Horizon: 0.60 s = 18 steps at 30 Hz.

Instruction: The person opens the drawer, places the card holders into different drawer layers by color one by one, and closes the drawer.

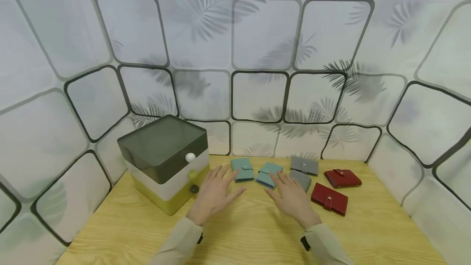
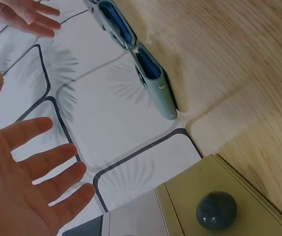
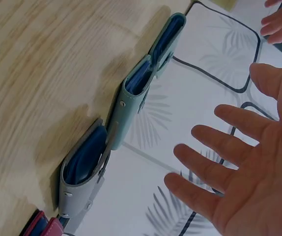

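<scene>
A pale wall covering [image 1: 265, 32] printed with rounded grey outlines and shadowy leaves surrounds a light, wood-grained table [image 1: 257, 232]. On it stands a boxy three-tier drawer unit [image 1: 167, 171], dark grey above white above yellow, with a round white knob [image 1: 190, 157], a yellow-green knob [image 1: 193, 174] and a dark knob [image 1: 194, 189].

Six small leather-look wallets with snap straps lie to the right of the drawer unit. Nearest it is a teal wallet [image 1: 241, 169], then a second, tilted teal wallet [image 1: 268, 173]; farther from it come a back grey wallet [image 1: 304, 165] and a front grey wallet [image 1: 301, 179]. Farthest from the unit are a plump red wallet [image 1: 343, 178] and a flatter red wallet [image 1: 329, 199]. The wrist views show dark blue linings in the teal and grey ones.

The left hand [image 1: 213, 191] hovers just right of the drawer unit, fingers spread and apart — nothing held. The right hand [image 1: 292, 199], farther right of the unit, hangs near the second teal and front grey wallets, fingers likewise apart — also holding nothing. Both wrists emerge from light beige sleeves [image 1: 178, 240].
</scene>
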Available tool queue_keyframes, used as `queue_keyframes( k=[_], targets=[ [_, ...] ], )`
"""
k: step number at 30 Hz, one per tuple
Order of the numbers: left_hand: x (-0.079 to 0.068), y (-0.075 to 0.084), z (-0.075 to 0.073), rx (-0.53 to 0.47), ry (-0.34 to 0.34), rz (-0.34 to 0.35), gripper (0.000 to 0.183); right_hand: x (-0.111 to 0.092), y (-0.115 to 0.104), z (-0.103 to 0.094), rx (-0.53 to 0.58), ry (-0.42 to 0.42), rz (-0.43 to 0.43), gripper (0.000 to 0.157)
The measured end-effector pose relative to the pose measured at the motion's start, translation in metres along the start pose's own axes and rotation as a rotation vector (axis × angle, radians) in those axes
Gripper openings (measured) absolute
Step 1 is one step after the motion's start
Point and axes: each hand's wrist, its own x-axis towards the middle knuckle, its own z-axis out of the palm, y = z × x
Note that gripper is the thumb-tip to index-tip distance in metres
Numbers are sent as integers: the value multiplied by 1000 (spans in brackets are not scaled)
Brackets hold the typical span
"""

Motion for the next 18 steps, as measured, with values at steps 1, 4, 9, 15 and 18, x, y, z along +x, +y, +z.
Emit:
queue_keyframes(
  k=[1,4,9,15,18],
  targets=[
    [0,-1,-1,1,29,3,62,1,-1,0,0,17,-3,61],
    [-1,-5,-3,1,140,30,53,2,-3,3,24,71,3,53],
    [-3,-14,-7,-15,334,111,37,6,-6,11,54,130,16,39],
    [-6,-27,-14,-51,568,192,20,11,-16,17,100,162,-12,30],
    [-8,-33,-21,-66,639,228,17,15,-21,21,113,155,-27,28]
  ],
)
